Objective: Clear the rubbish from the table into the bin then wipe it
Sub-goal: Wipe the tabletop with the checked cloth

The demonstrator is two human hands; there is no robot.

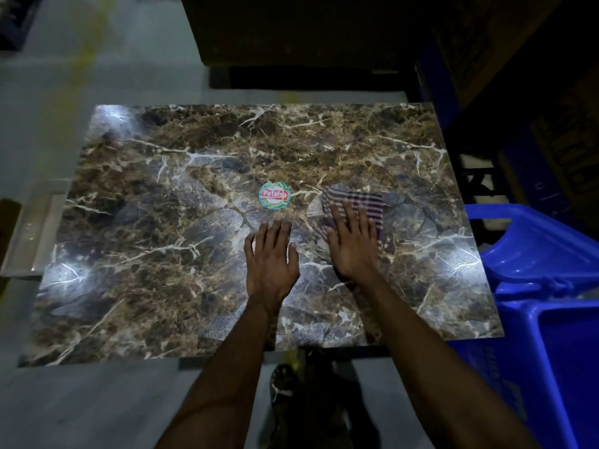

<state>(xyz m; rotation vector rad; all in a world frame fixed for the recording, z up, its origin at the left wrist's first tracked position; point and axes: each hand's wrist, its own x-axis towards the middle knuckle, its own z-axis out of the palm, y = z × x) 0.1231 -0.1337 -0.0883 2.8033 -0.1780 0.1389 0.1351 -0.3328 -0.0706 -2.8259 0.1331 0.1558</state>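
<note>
A brown marble-patterned table top fills the middle of the head view. A round red and green sticker sits near its centre. My right hand presses flat on a purple and white striped cloth, which looks blurred. My left hand rests flat on the table with fingers straight, just left of the cloth and below the sticker.
A blue plastic bin stands at the table's right side, with more blue plastic behind it. Dark furniture lies beyond the far edge. A grey step or ledge is at the left. My shoe shows below the near edge.
</note>
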